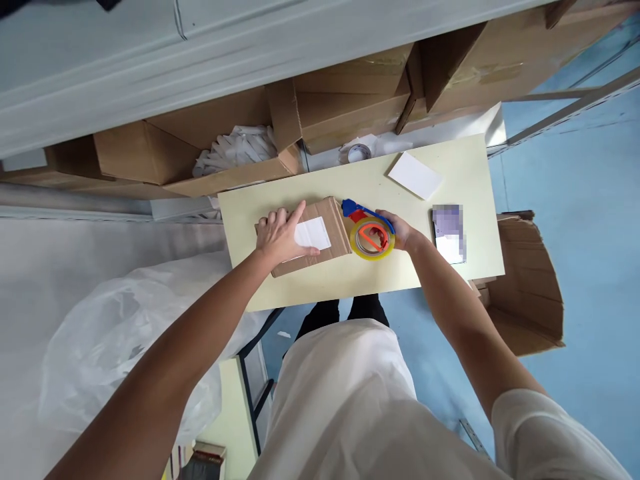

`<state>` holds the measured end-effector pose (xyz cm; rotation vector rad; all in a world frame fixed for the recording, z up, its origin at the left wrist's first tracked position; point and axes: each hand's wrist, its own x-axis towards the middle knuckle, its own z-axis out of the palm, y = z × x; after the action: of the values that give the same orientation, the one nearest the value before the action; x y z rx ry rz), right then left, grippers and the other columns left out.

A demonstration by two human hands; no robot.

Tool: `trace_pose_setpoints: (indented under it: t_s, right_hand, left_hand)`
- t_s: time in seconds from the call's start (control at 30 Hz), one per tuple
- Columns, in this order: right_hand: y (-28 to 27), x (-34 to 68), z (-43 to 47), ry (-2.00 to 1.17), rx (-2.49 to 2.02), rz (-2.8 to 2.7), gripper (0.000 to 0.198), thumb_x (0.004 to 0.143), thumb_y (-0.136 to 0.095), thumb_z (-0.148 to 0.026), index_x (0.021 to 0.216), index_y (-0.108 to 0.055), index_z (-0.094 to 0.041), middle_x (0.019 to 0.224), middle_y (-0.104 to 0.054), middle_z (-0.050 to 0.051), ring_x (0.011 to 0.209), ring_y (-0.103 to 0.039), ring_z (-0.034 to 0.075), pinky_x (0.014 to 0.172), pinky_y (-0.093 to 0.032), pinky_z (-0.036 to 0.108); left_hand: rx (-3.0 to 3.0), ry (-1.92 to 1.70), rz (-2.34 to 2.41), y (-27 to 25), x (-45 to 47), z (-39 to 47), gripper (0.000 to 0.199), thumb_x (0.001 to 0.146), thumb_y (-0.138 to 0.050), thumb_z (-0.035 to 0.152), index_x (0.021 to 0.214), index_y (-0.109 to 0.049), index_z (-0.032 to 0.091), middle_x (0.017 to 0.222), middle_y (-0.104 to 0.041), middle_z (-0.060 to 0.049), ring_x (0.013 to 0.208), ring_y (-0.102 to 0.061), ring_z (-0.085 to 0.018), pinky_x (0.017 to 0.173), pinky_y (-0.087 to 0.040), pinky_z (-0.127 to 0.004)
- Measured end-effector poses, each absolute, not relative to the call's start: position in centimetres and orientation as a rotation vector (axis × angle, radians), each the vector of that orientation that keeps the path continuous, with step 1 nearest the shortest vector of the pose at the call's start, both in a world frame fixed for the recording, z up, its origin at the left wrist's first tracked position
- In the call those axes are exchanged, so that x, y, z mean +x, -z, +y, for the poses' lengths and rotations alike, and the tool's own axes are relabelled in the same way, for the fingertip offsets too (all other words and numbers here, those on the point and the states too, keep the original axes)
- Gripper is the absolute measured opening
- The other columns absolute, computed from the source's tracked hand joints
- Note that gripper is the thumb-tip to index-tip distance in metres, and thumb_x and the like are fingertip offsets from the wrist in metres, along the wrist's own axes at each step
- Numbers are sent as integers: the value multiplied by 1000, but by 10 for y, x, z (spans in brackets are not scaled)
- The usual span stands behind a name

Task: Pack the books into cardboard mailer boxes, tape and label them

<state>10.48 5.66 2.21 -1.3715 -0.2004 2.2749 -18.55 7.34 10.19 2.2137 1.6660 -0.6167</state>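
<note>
A small brown cardboard box (336, 230) with a white label (315, 233) lies on the pale yellow table (400, 273). My left hand (281, 235) rests on the box's left part with thumb and fingers spread, the thumb across the label's lower edge. In my right hand (395, 232) is a tape dispenser (367, 230), blue and orange, with a wide yellowish roll of tape on it. Its blue head is close to the right end of the box. The fingers of my right hand wrap round the dispenser and are partly hidden by it.
A white card (415, 175) and a phone (449, 233) lie on the table's right side. Behind it stand open cartons (350, 120), one holding white wrapping (237, 150), and a tape roll (359, 153). A clear plastic bag (125, 333) is at left, an open carton (527, 287) at right.
</note>
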Motion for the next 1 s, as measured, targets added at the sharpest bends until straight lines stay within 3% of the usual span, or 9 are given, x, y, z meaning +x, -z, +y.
trace_pose_setpoints:
  t_s: [0.23, 0.37, 0.5, 0.6, 0.8, 1.0]
  right_hand:
    - [-26, 109, -54, -2268, -1475, -9, 33, 86, -45, -46, 84, -64, -20, 80, -71, 6, 76, -66, 21, 77, -53, 31]
    - [-25, 83, -76, -2173, -1403, 80, 29, 86, -45, -44, 82, -63, -22, 77, -71, 2, 74, -65, 19, 77, -53, 29]
    - [-28, 72, -56, -2180, -1364, 74, 32, 85, -46, -48, 83, -62, -21, 77, -70, 4, 78, -66, 20, 78, -53, 31]
    - [-34, 83, -36, -2249, -1392, 60, 37, 86, -45, -49, 86, -64, -17, 80, -71, 7, 80, -67, 22, 78, -54, 33]
    - [-41, 125, 13, -2376, -1582, -159, 27, 88, -49, -37, 85, -65, -16, 79, -72, 7, 70, -67, 20, 71, -56, 31]
    - [-44, 149, 66, -2568, -1833, -381, 23, 79, -61, -38, 83, -67, -16, 70, -70, 7, 58, -65, 21, 56, -56, 31]
  left_hand:
    - [2207, 590, 1690, -101, -184, 72, 123, 55, -60, 77, 148, 0, 24, 130, -44, -20, 119, -37, -43, 94, -28, -51]
    - [2117, 554, 1819, -101, -185, 51, 119, 59, -56, 77, 149, 0, 21, 131, -44, -23, 120, -39, -43, 92, -31, -52]
    - [2187, 484, 1802, -103, -182, 35, 108, 69, -49, 73, 148, -7, 14, 147, -23, -26, 132, -23, -45, 97, -27, -55]
    - [2373, 431, 1475, -103, -175, 43, 91, 73, -52, 65, 147, -21, 22, 155, -7, -17, 139, -7, -43, 103, -18, -56]
    - [2368, 397, 1404, -100, -167, 58, 89, 70, -59, 64, 145, -27, 28, 157, -3, -11, 140, 1, -42, 105, -16, -57]
    - [2329, 396, 1387, -101, -168, 55, 90, 69, -60, 63, 145, -26, 30, 157, -1, -8, 140, 4, -41, 104, -19, -56]
